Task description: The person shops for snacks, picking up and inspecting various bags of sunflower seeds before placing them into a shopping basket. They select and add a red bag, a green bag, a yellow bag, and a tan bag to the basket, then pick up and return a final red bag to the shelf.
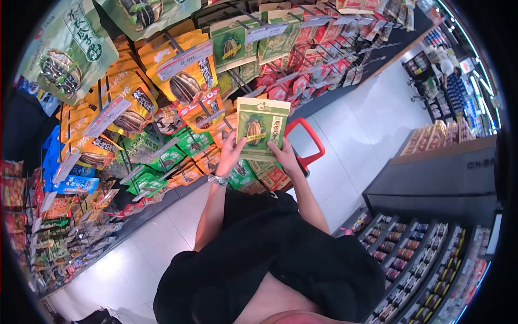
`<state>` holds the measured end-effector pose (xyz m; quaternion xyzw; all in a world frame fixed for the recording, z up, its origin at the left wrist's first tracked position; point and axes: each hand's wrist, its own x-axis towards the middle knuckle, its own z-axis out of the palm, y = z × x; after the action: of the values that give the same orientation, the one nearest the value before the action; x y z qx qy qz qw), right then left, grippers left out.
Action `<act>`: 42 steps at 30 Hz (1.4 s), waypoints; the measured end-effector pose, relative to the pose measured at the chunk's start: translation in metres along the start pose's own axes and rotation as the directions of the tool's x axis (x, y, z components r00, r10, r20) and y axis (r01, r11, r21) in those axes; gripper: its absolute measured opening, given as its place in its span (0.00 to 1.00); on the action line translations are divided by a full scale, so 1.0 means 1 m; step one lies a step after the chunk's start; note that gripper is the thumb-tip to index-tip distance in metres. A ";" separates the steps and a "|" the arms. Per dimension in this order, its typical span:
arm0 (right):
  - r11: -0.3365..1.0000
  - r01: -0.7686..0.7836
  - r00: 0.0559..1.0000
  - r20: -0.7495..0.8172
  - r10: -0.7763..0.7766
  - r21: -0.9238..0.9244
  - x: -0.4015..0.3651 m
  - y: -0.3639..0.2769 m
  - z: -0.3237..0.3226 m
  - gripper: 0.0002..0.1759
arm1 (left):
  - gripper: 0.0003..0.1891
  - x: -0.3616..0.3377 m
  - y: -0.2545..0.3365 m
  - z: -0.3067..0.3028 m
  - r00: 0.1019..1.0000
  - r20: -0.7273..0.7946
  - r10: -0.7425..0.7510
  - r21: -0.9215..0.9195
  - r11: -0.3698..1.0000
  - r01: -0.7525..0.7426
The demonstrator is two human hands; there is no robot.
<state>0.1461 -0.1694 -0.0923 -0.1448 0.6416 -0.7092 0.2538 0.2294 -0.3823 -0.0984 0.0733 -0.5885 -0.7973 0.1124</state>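
Upper left: hanging snack packets [183, 81], cut by the frame edge. Centre: raised left hand [229, 154] (watch at the wrist) pinches the seed packet [261, 127], whose small print is illegible. The right hand [286, 156] grips its lower corner, fingers partly hidden behind.

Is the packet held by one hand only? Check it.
No, the left hand and the right hand both grip the packet at its lower corners.
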 end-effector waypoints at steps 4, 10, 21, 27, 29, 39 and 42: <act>0.997 0.068 0.995 0.064 -0.071 0.045 0.018 -0.001 -0.023 0.19 | 0.14 0.005 0.001 0.030 0.990 -0.104 0.099 0.070 0.993 -0.092; 0.965 0.246 0.952 0.162 -0.258 0.091 0.061 -0.056 -0.077 0.20 | 0.17 0.029 0.017 0.091 0.965 -0.209 0.160 0.168 0.978 -0.126; 0.903 0.397 0.841 0.328 -0.430 0.165 0.160 -0.142 -0.083 0.21 | 0.15 0.087 0.095 0.150 0.789 -0.397 0.469 0.352 0.872 -0.342; 0.884 0.428 0.806 0.363 -0.467 0.187 0.182 -0.157 -0.062 0.25 | 0.16 0.101 0.117 0.131 0.755 -0.394 0.525 0.481 0.817 -0.317; 0.897 0.394 0.822 0.361 -0.441 0.198 0.181 -0.158 -0.058 0.25 | 0.15 0.105 0.120 0.128 0.762 -0.409 0.501 0.424 0.844 -0.328; 0.899 0.407 0.850 0.292 -0.438 0.163 0.162 -0.155 -0.052 0.26 | 0.14 0.093 0.124 0.124 0.744 -0.341 0.575 0.449 0.795 -0.409; 0.920 0.370 0.871 0.295 -0.392 0.131 0.166 -0.158 -0.051 0.24 | 0.14 0.101 0.119 0.106 0.769 -0.328 0.548 0.456 0.805 -0.379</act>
<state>-0.0467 -0.2095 0.0359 -0.3710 0.5262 -0.7349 0.2131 0.1164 -0.3452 0.0486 0.1226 -0.6830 -0.5812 0.4251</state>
